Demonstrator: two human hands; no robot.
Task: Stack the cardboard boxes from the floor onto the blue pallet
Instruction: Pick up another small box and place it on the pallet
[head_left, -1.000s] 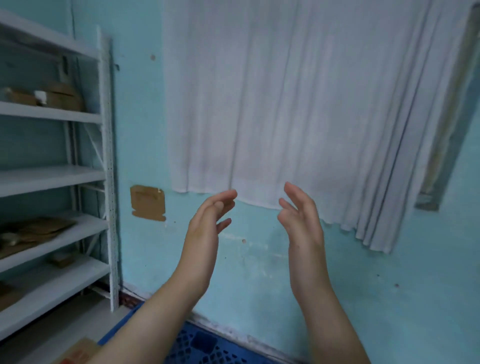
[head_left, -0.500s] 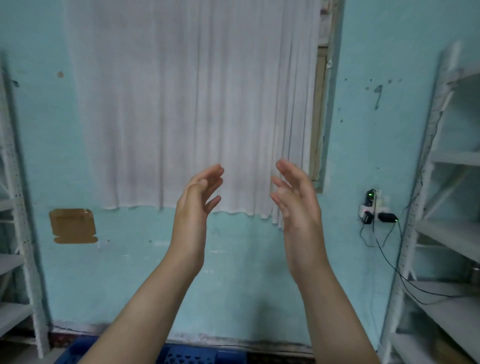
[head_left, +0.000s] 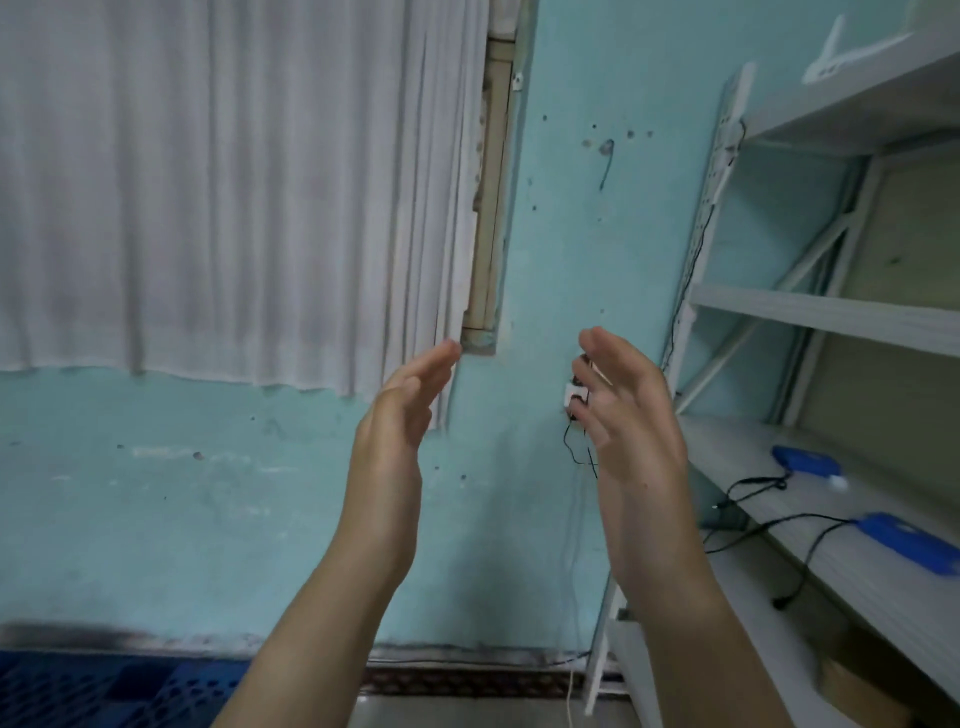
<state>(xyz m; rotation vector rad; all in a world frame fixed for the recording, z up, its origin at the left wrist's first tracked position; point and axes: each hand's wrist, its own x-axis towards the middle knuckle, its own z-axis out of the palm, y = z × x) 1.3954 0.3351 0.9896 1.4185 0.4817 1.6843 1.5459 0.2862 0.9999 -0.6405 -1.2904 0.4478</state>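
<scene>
My left hand (head_left: 397, 431) and my right hand (head_left: 631, 421) are raised in front of me, palms facing each other, fingers apart, holding nothing. Only a corner of the blue pallet (head_left: 104, 686) shows at the bottom left, by the foot of the turquoise wall. A bit of a cardboard box (head_left: 857, 693) shows under the lowest shelf at the bottom right. No other boxes on the floor are in view.
A white curtain (head_left: 234, 182) covers the window at upper left. A white metal shelf rack (head_left: 831, 322) stands on the right, with blue devices (head_left: 906, 540) and black cables on a shelf. A wall socket (head_left: 576, 392) with plugs sits behind my right hand.
The view has swung to the right: the left rack and the brown wall patch have left the frame, the right rack has come in. Both hands stay raised and empty.
</scene>
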